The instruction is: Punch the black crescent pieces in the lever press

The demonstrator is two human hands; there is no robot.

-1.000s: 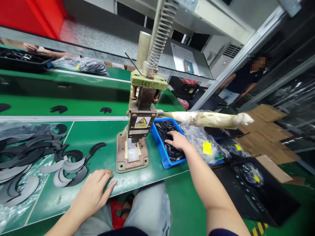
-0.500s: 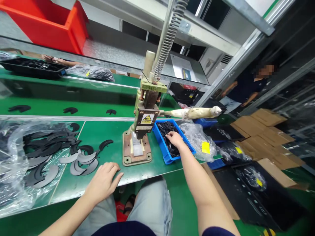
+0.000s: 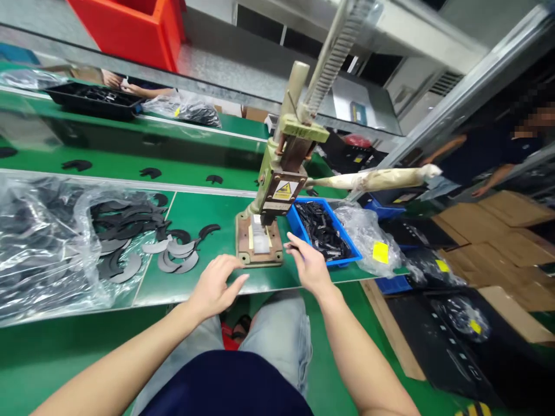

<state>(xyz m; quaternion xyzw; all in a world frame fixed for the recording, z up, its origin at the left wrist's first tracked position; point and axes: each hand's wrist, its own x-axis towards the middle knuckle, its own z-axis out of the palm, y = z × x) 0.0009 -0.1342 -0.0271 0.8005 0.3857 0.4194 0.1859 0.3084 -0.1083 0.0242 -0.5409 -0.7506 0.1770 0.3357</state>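
Observation:
My left hand [image 3: 219, 284] is at the front edge of the green table [image 3: 156, 292], thumb and fingers apart, with nothing in it. Fingers pinched on a small black part [image 3: 293, 246], my right hand [image 3: 310, 266] is just right of the press base [image 3: 260, 257]. The hand press [image 3: 280, 185] stands upright, its wrapped lever [image 3: 377, 179] pointing right. Right of it sits a blue bin [image 3: 353, 252] of small black parts [image 3: 323, 231]. Black and grey curved pieces [image 3: 177, 248] lie left of the press, next to a clear plastic bag [image 3: 52, 248].
Behind the press runs a green belt [image 3: 182, 167] with a few black pieces. A red bin [image 3: 130, 29] is on the shelf above. Bagged parts [image 3: 366, 231] and cardboard [image 3: 489, 248] are at the right. A person's hands show at the far left; another person stands right.
My right hand has come out of the blue bin toward the press base with a small black part. My left hand stays open by the table edge. The camera view has shifted.

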